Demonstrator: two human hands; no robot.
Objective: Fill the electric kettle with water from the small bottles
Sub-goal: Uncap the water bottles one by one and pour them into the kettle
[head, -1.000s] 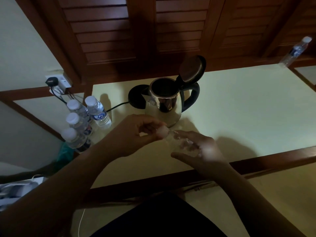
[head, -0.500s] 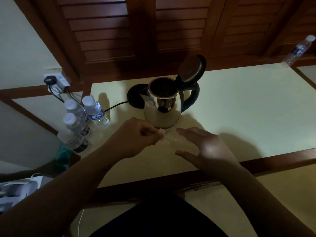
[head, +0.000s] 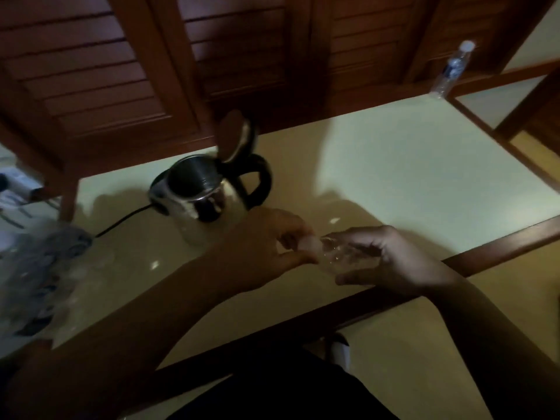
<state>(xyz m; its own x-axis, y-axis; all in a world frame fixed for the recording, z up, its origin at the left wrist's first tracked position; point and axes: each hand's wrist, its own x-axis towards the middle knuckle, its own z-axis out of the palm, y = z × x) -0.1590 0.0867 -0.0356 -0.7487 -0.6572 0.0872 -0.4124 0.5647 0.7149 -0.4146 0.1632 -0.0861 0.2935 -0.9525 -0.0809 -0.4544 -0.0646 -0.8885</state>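
A steel electric kettle (head: 198,192) stands on the pale table (head: 424,177) with its lid (head: 235,137) tipped up and its mouth open. Just in front and right of it, my right hand (head: 391,257) holds a small clear bottle (head: 336,256) on its side, neck pointing left. My left hand (head: 266,241) pinches the bottle's white cap (head: 309,245) between thumb and fingers. Both hands hover low over the table near its front edge. Motion blur and dim light hide whether the cap is on or off the neck.
Several small capped bottles (head: 39,262) stand blurred at the table's left end. One more bottle (head: 453,68) stands at the far right corner. A black cord (head: 121,219) runs left from the kettle base. Dark wooden shutters (head: 212,56) rise behind the table.
The view has swung right and tilted, so the kettle and bottle group now sit further left. My hands stay together on the bottle and cap, now right of the kettle.
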